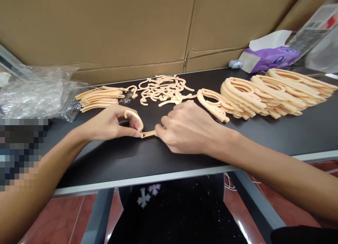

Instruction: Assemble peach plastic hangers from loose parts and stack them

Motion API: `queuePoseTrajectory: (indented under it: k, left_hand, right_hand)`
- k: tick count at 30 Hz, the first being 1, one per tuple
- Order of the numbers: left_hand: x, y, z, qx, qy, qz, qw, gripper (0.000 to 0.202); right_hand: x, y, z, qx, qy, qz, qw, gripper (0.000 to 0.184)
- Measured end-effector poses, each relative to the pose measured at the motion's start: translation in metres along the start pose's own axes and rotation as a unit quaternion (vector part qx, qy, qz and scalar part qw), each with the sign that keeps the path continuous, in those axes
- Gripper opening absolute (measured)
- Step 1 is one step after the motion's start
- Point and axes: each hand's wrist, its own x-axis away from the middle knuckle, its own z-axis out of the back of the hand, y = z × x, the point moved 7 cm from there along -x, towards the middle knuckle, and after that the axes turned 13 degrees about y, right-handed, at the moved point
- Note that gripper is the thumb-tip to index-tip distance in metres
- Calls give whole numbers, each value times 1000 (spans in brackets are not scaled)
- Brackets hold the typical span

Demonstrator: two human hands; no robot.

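My left hand (108,124) pinches a cream plastic hook (137,120) between thumb and fingers, its curve arching upward. The hook's lower end meets the end of a narrow cream plastic strip (149,133); I cannot tell whether the two are joined. My right hand (185,129) is closed round the strip's other end, which its fingers hide. Behind my left hand lies a stack of similar long strips (101,97). A loose heap of cream hooks (163,90) lies beyond the gap between both hands.
Overlapping stacks of cream folded hanger-like pieces (244,96) spread along the right of the black table (126,166). Clear plastic wrap (39,92) lies at the left. A purple tissue pack (274,57) stands at the back right, before a cardboard wall (118,29).
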Motion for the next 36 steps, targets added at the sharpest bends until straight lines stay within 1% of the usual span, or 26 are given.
queuePoseTrajectory:
  k: [6,14,20,27,36]
  left_hand:
    - [-1,1,3,-17,37,-9,999,21]
    - [-2,4,2,-22,44,-20,999,21]
    - [-2,3,1,-22,44,-6,999,21]
    - [-1,4,0,-33,39,-24,998,22]
    - [-3,-1,-1,-12,19,-3,1000,22]
  right_hand:
    - [0,0,-1,-1,-13,-3,1000,23]
    - [0,0,0,1,-6,-1,1000,22]
    - [0,1,0,-3,-5,-6,1000,21]
    - [0,0,0,-5,-8,-7,1000,21]
    - [0,1,-1,-13,-7,-14,1000,22]
